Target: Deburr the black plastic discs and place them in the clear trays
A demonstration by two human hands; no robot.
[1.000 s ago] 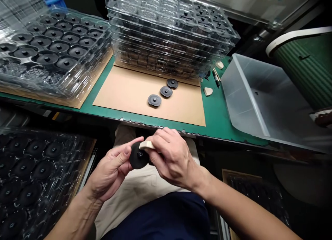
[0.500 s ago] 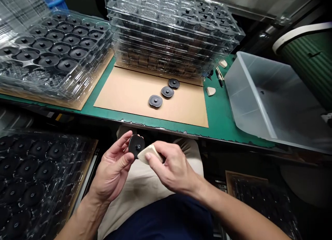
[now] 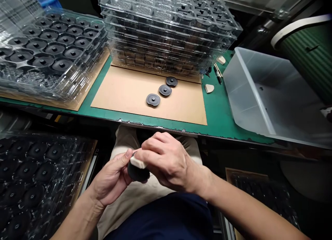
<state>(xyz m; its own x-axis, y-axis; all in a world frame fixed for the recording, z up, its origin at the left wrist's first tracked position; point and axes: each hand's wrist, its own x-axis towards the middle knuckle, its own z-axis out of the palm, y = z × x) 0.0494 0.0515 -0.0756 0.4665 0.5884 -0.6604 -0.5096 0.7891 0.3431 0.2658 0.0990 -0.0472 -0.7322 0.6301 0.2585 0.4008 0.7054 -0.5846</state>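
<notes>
Above my lap, my left hand (image 3: 114,176) grips a round black plastic disc (image 3: 138,173) by its edge, the thumb on top. My right hand (image 3: 168,160) is closed on a cream-coloured block (image 3: 138,162), which rests against the upper part of the disc. Its fingers cover much of the block and part of the disc. On the brown cardboard sheet (image 3: 119,94) in front of me lie three similar black discs in a slanting row, the nearest disc (image 3: 153,99) closest to the table edge.
Clear plastic trays (image 3: 166,42) stand stacked behind the cardboard. Another tray of black discs (image 3: 49,47) is at the left, and one more (image 3: 28,174) sits below table height. Right of the cardboard lie a cream block (image 3: 209,88), pens (image 3: 218,73) and a translucent bin (image 3: 249,94).
The disc has been turned, so its central stub no longer shows. My right hand has swung over its top with the block, and the view has shifted slightly.
</notes>
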